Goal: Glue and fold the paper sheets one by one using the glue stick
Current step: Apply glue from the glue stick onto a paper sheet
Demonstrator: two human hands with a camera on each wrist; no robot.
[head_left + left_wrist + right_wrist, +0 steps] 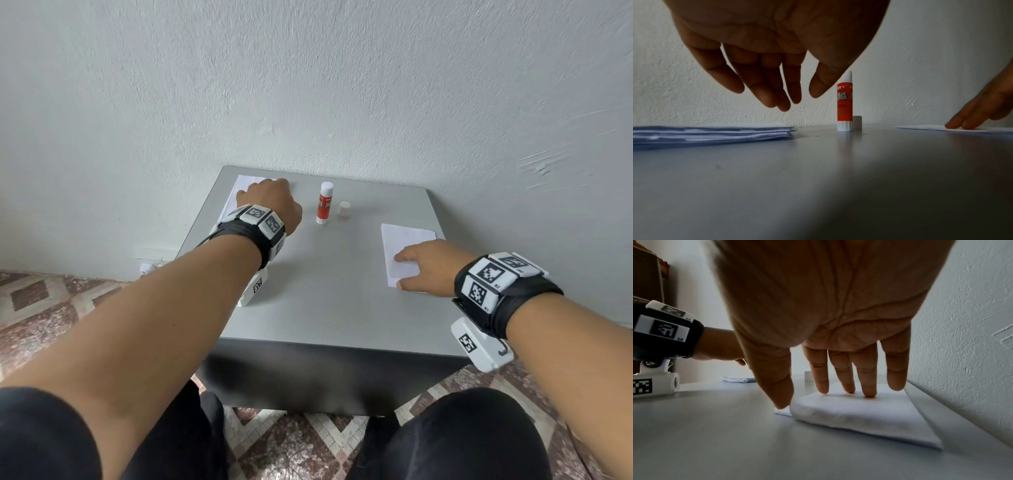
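A stack of white paper sheets lies at the table's far left. My left hand hovers over it with fingers relaxed and pointing down, holding nothing. An uncapped red and white glue stick stands upright at the far middle, its white cap beside it. At the right lies a folded white sheet. My right hand presses it flat with straight fingers, thumb at its near corner.
The grey table stands against a white textured wall. Its right edge runs close to the folded sheet. A patterned tile floor and my dark-clothed knees lie below the near edge.
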